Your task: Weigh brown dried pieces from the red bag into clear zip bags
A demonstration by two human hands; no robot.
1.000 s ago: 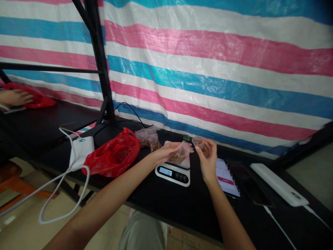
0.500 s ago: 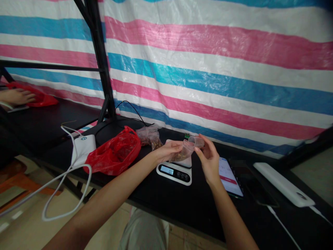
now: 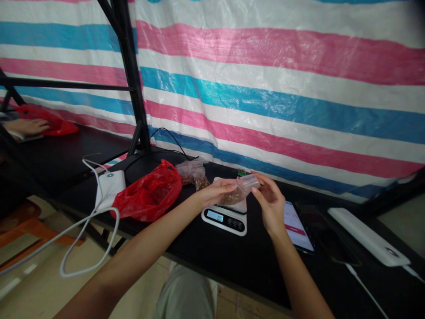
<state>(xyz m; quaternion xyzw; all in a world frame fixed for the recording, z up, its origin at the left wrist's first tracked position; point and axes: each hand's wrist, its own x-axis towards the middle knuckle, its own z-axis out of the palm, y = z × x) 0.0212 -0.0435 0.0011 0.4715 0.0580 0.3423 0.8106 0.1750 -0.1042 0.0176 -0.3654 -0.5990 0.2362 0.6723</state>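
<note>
Cup (image 3: 250,181) has tipped further, fingers (image 3: 258,195) pinching it and bag (image 3: 233,195) above black table (image 3: 212,252), by striped sheet (image 3: 265,97).

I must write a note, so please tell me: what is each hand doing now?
Left hand: closed on the bag, above the scale.
Right hand: fingers at the cup, holding it.

The single head-worn view faces forward and down over the black table (image 3: 226,257).
</note>
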